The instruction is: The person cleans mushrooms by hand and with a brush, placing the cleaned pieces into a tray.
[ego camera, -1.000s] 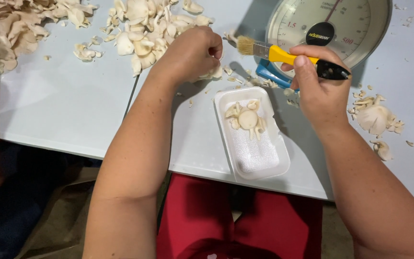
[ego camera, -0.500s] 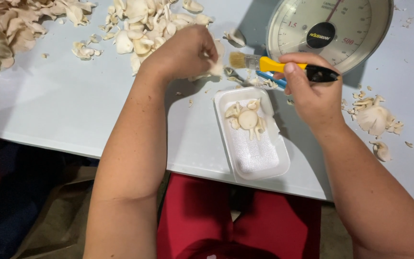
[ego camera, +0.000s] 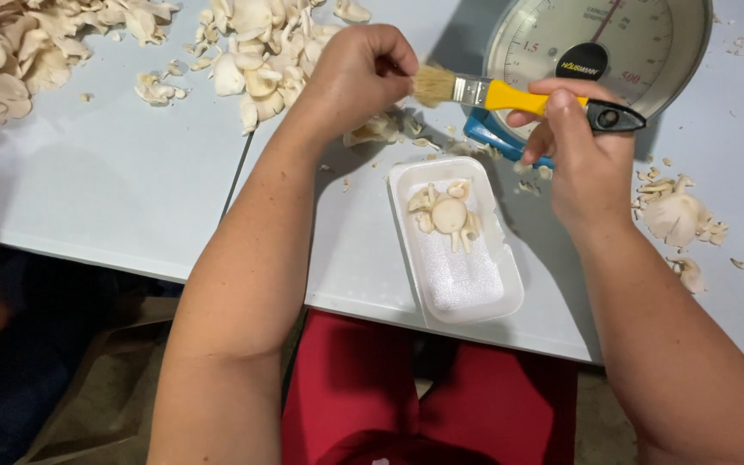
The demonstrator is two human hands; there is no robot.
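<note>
Above tray [ego camera: 475, 297], R hand [ego camera: 583, 159] grips brush [ego camera: 510, 95], bristles touching L hand [ego camera: 359, 73], fist closed, contents hidden.

A pale blue-grey table [ego camera: 114, 189] runs across the view, a seam [ego camera: 236, 172] splitting its two panels, soft overhead light throwing shadows on it, and below its front edge lies a dim, brownish floor [ego camera: 105, 396].

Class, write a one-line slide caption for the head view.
Right hand brushes with a paintbrush toward the closed left hand.
</note>
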